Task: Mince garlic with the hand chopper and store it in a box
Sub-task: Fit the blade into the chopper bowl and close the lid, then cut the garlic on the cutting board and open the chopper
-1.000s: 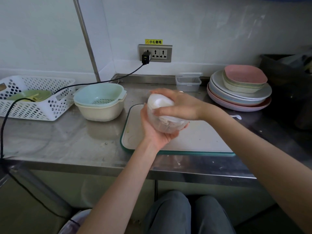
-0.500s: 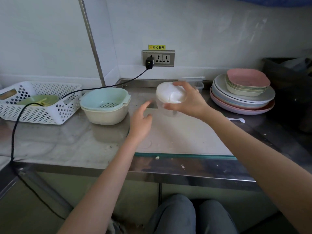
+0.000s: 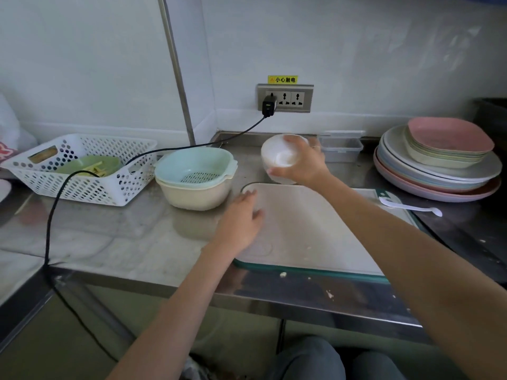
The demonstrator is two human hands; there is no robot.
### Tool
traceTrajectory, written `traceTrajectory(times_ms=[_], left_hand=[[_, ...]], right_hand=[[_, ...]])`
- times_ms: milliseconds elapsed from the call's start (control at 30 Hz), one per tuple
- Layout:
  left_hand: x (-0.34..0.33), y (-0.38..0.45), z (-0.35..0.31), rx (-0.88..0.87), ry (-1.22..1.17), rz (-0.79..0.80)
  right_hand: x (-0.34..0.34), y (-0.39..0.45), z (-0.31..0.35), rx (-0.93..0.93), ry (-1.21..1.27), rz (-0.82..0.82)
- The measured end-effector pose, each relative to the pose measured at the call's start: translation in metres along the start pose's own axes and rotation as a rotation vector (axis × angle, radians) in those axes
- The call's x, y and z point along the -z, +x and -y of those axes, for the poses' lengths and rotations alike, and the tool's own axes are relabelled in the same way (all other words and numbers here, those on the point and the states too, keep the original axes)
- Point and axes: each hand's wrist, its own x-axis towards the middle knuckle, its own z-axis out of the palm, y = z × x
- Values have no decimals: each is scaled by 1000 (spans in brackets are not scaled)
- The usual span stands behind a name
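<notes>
My right hand (image 3: 301, 163) grips the white-lidded hand chopper (image 3: 278, 156) from the side, holding it at the far edge of the cutting board (image 3: 315, 229). My left hand (image 3: 242, 220) lies on the board's near-left part with fingers relaxed and holds nothing. A small clear storage box (image 3: 341, 149) stands by the back wall, just right of the chopper, with its lid (image 3: 343, 133) leaning behind it. A white spoon (image 3: 408, 206) lies at the board's far right corner. A garlic crumb (image 3: 282, 274) sits near the counter's front edge.
A mint colander in a cream bowl (image 3: 196, 176) stands left of the board. Further left is a white perforated basket (image 3: 79, 168). A black cable (image 3: 52, 215) runs from the wall socket (image 3: 285, 98) across the counter. Stacked plates (image 3: 439, 165) fill the back right.
My left hand let go of the chopper and dropped onto the board. My right hand carried the chopper away from me toward the back of the counter.
</notes>
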Motion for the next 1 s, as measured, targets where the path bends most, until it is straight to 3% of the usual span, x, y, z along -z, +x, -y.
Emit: traceTrajectory(times_ms=[167, 400, 567, 633, 767, 833, 900, 1000], left_hand=[[-17, 22, 6, -120, 364, 17], [-11, 18, 3, -121, 327, 51], [-5, 14, 6, -144, 228, 24], [8, 7, 5, -195, 141, -57], [57, -10, 4, -202, -249, -334], [90, -13, 15, -176, -293, -523], [131, -11, 33, -133, -263, -692], [200, -7, 80, -4, -142, -824]], right_hand=[[-16, 14, -7, -45, -25, 32], [-14, 19, 6, -95, -404, 145], [-15, 16, 13, -124, -493, 250], [-11, 10, 21, -93, -533, 180], [-18, -19, 59, 147, -239, -283], [-29, -32, 91, 276, -162, -389], [-44, -40, 127, 415, -93, -367], [-73, -47, 178, 607, -12, -175]])
